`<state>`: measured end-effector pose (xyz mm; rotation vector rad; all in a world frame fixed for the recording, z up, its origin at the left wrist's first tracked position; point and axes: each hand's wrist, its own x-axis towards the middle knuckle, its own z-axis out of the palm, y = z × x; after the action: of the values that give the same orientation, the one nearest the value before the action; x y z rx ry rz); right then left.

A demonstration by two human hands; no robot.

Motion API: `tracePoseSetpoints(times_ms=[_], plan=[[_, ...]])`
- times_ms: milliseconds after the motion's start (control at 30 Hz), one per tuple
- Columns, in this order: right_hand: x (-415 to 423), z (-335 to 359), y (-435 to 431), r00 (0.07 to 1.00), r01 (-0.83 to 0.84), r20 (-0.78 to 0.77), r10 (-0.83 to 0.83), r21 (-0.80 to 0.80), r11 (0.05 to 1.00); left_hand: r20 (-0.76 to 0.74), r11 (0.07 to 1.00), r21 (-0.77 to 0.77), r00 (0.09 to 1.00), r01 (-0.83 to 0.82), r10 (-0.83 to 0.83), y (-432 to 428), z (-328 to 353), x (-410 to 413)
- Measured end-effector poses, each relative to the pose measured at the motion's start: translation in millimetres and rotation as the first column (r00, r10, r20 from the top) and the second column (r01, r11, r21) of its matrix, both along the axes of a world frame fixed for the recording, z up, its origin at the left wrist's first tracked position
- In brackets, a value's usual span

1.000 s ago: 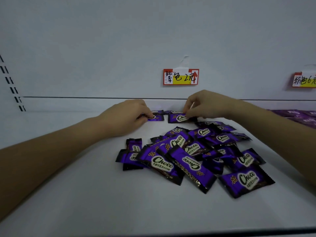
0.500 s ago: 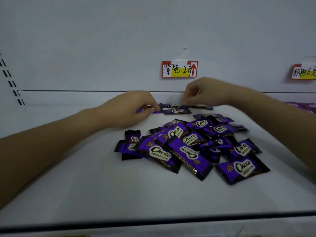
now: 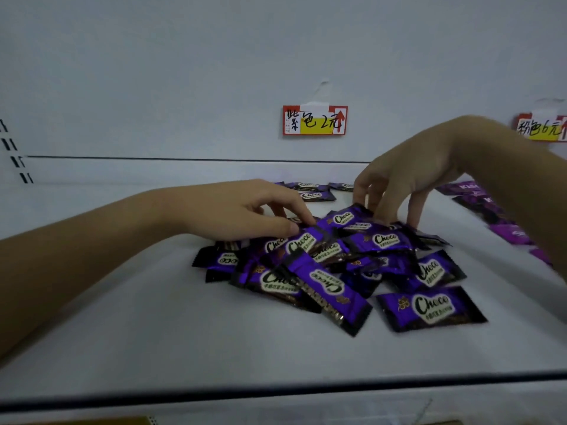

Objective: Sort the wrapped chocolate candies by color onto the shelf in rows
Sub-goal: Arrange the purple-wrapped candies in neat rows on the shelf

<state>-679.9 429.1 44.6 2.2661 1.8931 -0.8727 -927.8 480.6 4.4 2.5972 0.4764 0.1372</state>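
Left hand and right hand retreated to candies on shelf.

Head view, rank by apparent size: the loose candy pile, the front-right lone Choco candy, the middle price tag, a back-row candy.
1. loose candy pile
2. front-right lone Choco candy
3. middle price tag
4. back-row candy
The lone candy likely outranks the back-row one only through nearness.

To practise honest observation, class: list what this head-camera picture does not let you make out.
Head view:
- Right price label: cut off by the frame edge.
- Far-right candies: blurred, partly behind the right forearm.
- Left hand, right hand: whether either pinches a candy is hidden by fingers.
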Motion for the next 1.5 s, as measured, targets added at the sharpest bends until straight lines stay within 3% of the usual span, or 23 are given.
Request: tracePoseSetpoints(times_ms=[167, 333, 500, 667, 833, 967, 1100, 1300, 1500], plan=[[-14, 6, -4, 0.996, -0.077, -0.056, 0.074, -0.054, 0.996, 0.157, 0.989, 0.011, 0.977, -0.145, 0.142, -8, -1, 7], [-22, 5, -2, 0.989, -0.144, -0.046, 0.143, -0.017, 0.989, 0.137, 0.97, 0.043, 0.963, -0.24, 0.232, -20, -3, 21], [-8, 8, -1, 0.978, -0.035, -0.205, 0.05, 0.076, 0.997, 0.218, 0.946, -0.167, 0.926, -0.276, 0.309, -12, -4, 18], [5, 6, 4, 0.892, 0.102, -0.452, -0.006, 0.19, 0.976, 0.247, 0.856, -0.464, 0.895, -0.228, 0.372, -7, 1, 9], [12, 4, 10, 0.842, 0.225, -0.536, -0.055, 0.257, 0.94, 0.225, 0.84, -0.488, 0.895, -0.239, 0.385, -4, 3, 4], [23, 3, 11, 0.796, 0.338, -0.581, -0.172, 0.19, 0.922, 0.282, 0.859, -0.39, 0.845, -0.331, 0.454, 9, 0, 3], [41, -6, 11, 0.915, 0.332, -0.299, -0.271, 0.176, 0.927, 0.244, 0.871, -0.244, 0.843, -0.426, 0.48, 30, -6, -6], [40, -9, 17, 0.977, 0.208, -0.016, -0.212, 0.264, 0.942, 0.171, 0.872, 0.222, 0.898, -0.437, 0.406, 46, -11, -9], [25, -12, 20, 0.992, 0.077, 0.082, -0.101, 0.25, 0.965, 0.14, 0.879, 0.336, 0.941, -0.339, 0.309, 48, -14, -12]])
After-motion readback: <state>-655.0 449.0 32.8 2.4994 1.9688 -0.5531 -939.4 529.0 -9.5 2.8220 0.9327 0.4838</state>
